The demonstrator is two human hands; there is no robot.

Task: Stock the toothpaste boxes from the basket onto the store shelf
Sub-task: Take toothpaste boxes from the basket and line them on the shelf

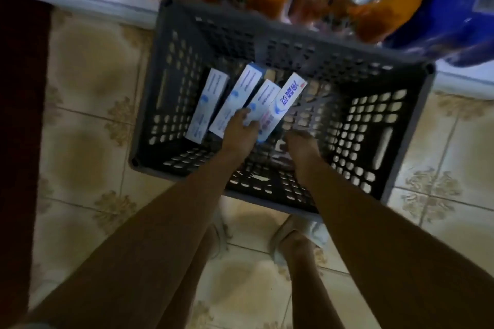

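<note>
Basket (149,104): grey slotted crate on the tiled floor, just in front of the person's feet and under the blurred packs on the shelf above.

Boxes: four white-and-blue toothpaste boxes lie in the left half of the basket floor, side by side. From left: first box (207,108), second box (235,100), third box (260,103), fourth box (284,101).

Long axis: each box runs from near-left to far-right, its near end toward the person, its far end toward the shelf side. They lie nearly parallel, touching or just beside one another.

Left hand (240,132): down inside the basket at the near ends of the boxes. Its fingers (244,115) curl over the near end of the third box, with the fourth box touching the hand's right edge. It looks like a grip on the third box; whether it also takes in the fourth, I cannot tell.

Right hand (299,147): also inside the basket, just right of the fourth box's near end, over bare basket floor. The fingers are dark and smeared, so I cannot tell whether they are spread or curled; nothing shows in them.

Nearer hand: the left for the first three boxes; the right hand sits closest to the fourth.

Coming move, as I judge it: lift along the long axis, near end first, up and away toward the shelf.

Right half of basket: no boxes visible there.
</note>
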